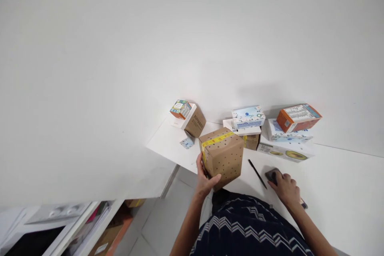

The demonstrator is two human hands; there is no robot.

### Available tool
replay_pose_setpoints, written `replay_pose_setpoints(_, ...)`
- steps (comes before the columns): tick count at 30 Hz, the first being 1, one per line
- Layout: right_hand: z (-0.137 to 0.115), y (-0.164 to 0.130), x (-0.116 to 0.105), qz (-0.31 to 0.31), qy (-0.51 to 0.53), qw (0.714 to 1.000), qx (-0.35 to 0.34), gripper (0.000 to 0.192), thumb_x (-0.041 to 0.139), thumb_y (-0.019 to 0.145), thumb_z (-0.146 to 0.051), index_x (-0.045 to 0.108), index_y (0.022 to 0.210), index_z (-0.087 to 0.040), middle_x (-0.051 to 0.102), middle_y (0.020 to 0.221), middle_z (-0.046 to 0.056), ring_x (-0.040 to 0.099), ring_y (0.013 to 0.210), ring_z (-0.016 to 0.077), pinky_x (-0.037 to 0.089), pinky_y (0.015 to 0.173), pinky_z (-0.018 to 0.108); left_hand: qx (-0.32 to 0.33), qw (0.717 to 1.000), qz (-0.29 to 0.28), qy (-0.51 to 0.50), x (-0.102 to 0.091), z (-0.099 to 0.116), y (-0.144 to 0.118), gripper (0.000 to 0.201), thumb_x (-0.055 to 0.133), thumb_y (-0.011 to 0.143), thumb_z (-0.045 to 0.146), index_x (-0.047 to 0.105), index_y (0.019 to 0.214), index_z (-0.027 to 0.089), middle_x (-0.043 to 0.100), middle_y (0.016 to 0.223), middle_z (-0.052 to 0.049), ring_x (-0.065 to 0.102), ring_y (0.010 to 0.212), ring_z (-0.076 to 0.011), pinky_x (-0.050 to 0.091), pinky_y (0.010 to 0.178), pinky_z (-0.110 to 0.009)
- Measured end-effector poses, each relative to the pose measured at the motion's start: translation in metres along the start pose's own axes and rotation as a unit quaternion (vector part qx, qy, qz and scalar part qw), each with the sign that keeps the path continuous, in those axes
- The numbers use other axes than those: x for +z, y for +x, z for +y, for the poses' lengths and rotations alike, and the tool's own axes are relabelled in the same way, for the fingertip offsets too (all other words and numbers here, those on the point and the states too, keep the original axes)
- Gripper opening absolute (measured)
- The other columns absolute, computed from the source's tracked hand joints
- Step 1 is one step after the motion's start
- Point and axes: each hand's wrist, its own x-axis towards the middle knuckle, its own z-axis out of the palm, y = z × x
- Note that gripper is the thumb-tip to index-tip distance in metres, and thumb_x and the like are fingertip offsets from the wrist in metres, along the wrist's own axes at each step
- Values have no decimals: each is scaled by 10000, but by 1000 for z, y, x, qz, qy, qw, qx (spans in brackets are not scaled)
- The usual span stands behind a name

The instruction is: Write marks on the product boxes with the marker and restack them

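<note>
My left hand [205,180] grips the near left corner of a brown cardboard box [223,156] with black dots and yellow tape, standing on the white table [336,180]. My right hand [286,188] rests on a dark hand-held device [271,175] lying on the table to the right of the box. A black pen [257,173] lies between the box and that device.
Along the wall stand more boxes: a brown one topped by a colourful small box [181,109], a light blue tissue box [248,117] on a stack, and an orange box [298,117] on white cartons. A shelf unit [99,224] is down at the lower left.
</note>
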Motion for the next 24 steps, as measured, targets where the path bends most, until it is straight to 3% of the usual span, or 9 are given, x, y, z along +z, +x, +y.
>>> replay_pose_setpoints(4,21,-12,13,25,-17,999,37,566,442,863,-490,442,1378,-256,496,1303,158,532,1107,372,449,814,495,2,1000,-2,10,-1,0,0,1050,820,539,388,263,1424,297,358,1465,-111,378,1336,-349,360,1068,-472)
replay_pose_setpoints(12,22,-14,16,15,-2,1000,21,565,402,858,-431,484,1375,-219,538,1281,164,530,1114,372,433,876,499,12,1000,-4,9,-1,-2,-1,1037,811,547,376,259,1421,302,370,1449,-104,393,1322,-341,363,1066,-475)
replay_pose_setpoints(15,24,-11,4,4,72,996,50,608,445,804,-500,518,1345,-232,560,1253,167,542,1109,403,443,864,532,14,1000,4,9,-4,-7,-1,1038,811,544,360,260,1422,309,333,1473,-98,372,1335,-342,355,1074,-473)
replay_pose_setpoints(17,23,-9,-12,-16,190,979,68,641,495,752,-545,544,1308,-230,616,1168,156,587,1051,390,468,845,522,20,1000,8,18,-6,-11,-1,1042,808,548,353,249,1426,307,297,1491,-99,345,1351,-342,337,1088,-479)
replay_pose_setpoints(19,18,-12,-35,-51,367,926,74,665,553,715,-562,549,1282,-214,674,1057,125,638,975,340,504,827,461,27,999,16,28,-8,-15,0,1050,811,543,355,247,1427,299,268,1501,-102,315,1368,-341,313,1105,-482)
replay_pose_setpoints(20,13,-16,-49,-72,464,879,77,675,572,708,-569,545,1273,-201,694,1012,110,658,939,314,523,807,425,27,999,20,29,-8,-16,0,1057,816,536,360,251,1426,295,267,1501,-104,310,1371,-340,307,1110,-480)
replay_pose_setpoints(22,-2,-28,-83,-112,636,758,91,657,557,740,-577,541,1258,-174,706,1047,117,671,950,283,540,800,382,22,999,21,24,-8,-18,1,1071,825,523,371,256,1426,288,284,1494,-104,322,1367,-337,314,1107,-468)
replay_pose_setpoints(24,-21,-45,-118,-157,744,642,100,610,489,786,-588,576,1202,-150,706,1094,148,685,930,284,550,805,402,16,1000,12,16,-7,-19,1,1083,830,519,381,251,1429,287,304,1488,-104,341,1359,-332,337,1094,-457)
